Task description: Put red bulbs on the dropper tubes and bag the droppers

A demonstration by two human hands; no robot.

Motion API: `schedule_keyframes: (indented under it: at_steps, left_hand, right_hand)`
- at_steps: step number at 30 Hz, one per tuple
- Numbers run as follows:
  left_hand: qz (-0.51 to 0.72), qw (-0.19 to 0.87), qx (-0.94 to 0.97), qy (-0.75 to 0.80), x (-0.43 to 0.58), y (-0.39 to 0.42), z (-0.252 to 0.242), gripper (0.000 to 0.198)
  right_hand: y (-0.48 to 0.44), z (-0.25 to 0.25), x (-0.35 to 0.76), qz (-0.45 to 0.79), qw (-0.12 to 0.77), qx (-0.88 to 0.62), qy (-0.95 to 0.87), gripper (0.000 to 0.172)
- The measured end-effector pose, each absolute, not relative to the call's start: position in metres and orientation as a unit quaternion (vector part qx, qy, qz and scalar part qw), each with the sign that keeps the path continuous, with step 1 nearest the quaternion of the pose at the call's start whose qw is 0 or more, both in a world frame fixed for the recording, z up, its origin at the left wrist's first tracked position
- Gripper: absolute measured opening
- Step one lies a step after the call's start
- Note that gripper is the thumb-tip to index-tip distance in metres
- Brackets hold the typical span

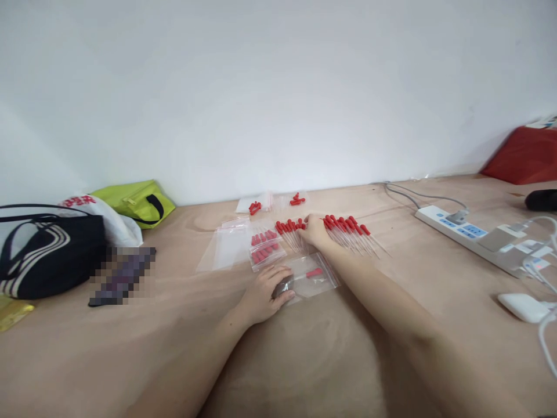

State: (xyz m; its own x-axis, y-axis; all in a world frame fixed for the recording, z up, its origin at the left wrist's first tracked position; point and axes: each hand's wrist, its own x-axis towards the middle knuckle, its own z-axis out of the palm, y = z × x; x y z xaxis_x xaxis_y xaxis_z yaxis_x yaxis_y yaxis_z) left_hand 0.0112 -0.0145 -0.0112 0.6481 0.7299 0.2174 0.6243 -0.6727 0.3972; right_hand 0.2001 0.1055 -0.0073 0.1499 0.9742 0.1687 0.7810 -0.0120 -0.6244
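Note:
My left hand [266, 293] holds the near left edge of a clear zip bag [324, 284], thumb below and fingers above. One red rubber bulb [314, 273] shows in this bag. My right hand [315, 232] reaches across it, its fingertips closed at the red tops of a row of droppers [287, 227] with thin clear stems. Right of that hand lies a second fan of red-topped droppers [348, 225], stems pointing toward me. Just left of the row are overlapping zip bags [265, 253] with several red bulbs inside.
Flat clear bags [232, 244] lie left of the filled ones. Loose red bulbs [255, 207] rest on bags near the wall. A power strip [452, 229] with cables and a white charger case [524, 307] are at right; a black bag [52, 255] and green bag [139, 200] at left.

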Motion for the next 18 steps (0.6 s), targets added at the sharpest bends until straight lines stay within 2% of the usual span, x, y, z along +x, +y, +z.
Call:
schedule_keyframes:
  at_steps: [7, 12, 15, 18]
  left_hand:
    - [0.192, 0.146, 0.895, 0.374, 0.012, -0.014, -0.01, 0.035]
    - [0.194, 0.15, 0.893, 0.377, 0.012, -0.015, -0.01, 0.035]
    - [0.192, 0.15, 0.892, 0.381, 0.011, -0.015, -0.01, 0.035]
    - [0.19, 0.152, 0.89, 0.386, 0.012, -0.015, -0.009, 0.034]
  right_hand:
    - [0.109, -0.002, 0.194, 0.176, 0.281, -0.709, -0.622, 0.034]
    - [0.102, 0.006, 0.204, 0.192, 0.299, -0.695, -0.625, 0.037]
    - [0.087, 0.004, 0.228, 0.196, 0.342, -0.67, -0.629, 0.046]
    - [0.067, -0.009, 0.259, 0.224, 0.457, -0.623, -0.594, 0.054]
